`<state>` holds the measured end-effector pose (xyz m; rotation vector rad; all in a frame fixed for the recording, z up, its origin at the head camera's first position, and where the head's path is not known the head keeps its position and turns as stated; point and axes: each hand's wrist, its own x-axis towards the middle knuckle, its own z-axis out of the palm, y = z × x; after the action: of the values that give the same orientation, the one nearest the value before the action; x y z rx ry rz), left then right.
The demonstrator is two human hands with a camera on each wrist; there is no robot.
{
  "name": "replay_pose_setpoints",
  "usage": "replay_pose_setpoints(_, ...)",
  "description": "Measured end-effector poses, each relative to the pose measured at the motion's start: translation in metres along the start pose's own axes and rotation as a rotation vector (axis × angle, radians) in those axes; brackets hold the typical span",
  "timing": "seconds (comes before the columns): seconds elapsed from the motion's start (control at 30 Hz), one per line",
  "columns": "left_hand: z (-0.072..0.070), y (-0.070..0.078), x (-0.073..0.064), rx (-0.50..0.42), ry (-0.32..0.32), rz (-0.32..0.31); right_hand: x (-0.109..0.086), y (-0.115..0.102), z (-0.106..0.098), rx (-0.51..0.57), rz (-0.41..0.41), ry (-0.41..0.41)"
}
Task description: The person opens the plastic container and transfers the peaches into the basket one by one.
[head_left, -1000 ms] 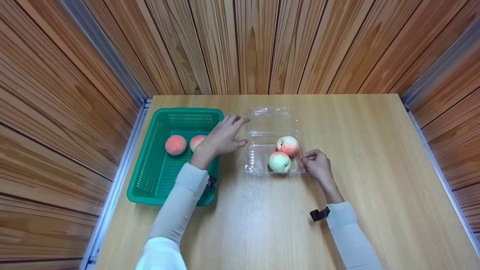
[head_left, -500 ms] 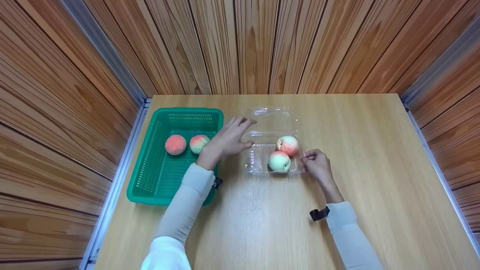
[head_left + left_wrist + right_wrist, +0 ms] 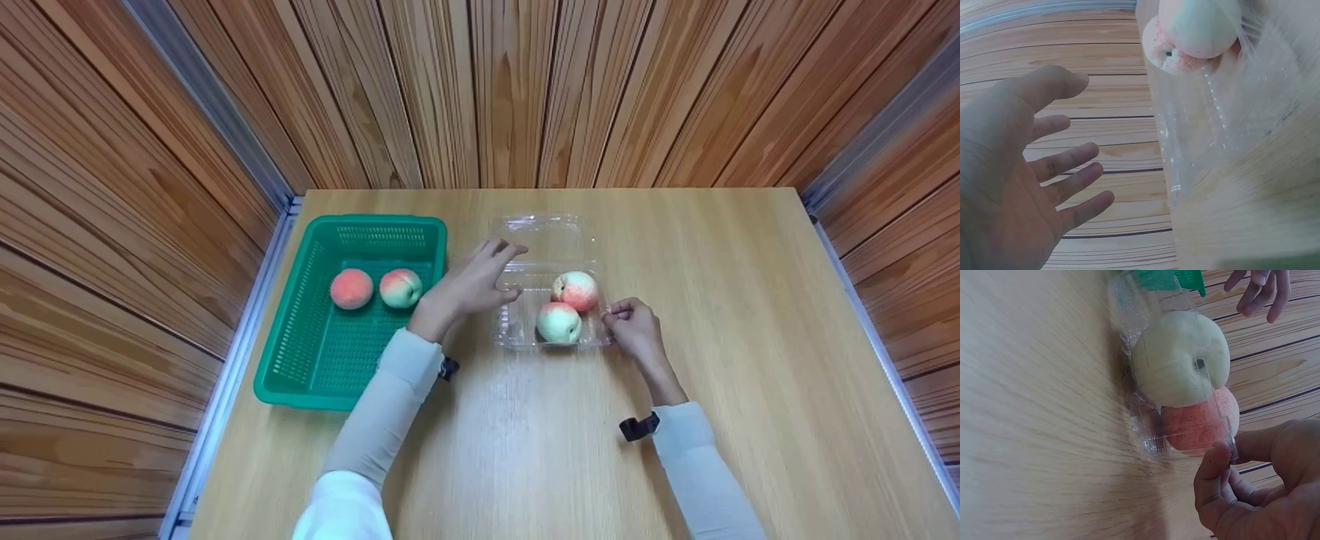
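A clear plastic clamshell box (image 3: 517,319) lies with its lid (image 3: 544,236) folded back toward the far side. Two peaches sit in its right half: a pale one (image 3: 559,324) in front and a redder one (image 3: 576,291) behind, touching each other. My right hand (image 3: 637,326) pinches the box's right rim between thumb and fingertips, plain in the right wrist view at the rim corner (image 3: 1231,444). My left hand (image 3: 469,289) hovers over the gap between basket and box, fingers spread and holding nothing; its fingertips overlap the box's left side in the head view.
A green plastic basket (image 3: 300,330) stands left of the box. Inside it are a reddish peach (image 3: 352,289) and a red-and-pale peach (image 3: 400,288). Everything rests on a wooden table (image 3: 712,300), with wood-panelled walls (image 3: 502,90) behind and at both sides.
My left hand has moved right, from above the basket's right side toward the box, uncovering the second peach in the basket. The right hand and the box have stayed put.
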<state>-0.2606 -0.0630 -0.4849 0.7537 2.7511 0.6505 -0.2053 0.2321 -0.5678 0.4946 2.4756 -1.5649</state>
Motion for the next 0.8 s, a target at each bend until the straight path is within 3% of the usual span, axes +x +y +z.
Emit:
replay_pose_setpoints(0.33, 0.012, 0.005, 0.005, -0.036, -0.041, 0.005, -0.001, -0.001, 0.0, 0.002, 0.003, -0.005)
replay_pose_setpoints(0.8, 0.029, 0.011, 0.011, -0.022, -0.045, 0.015, 0.0, 0.001, 0.002, -0.02, -0.004, 0.018)
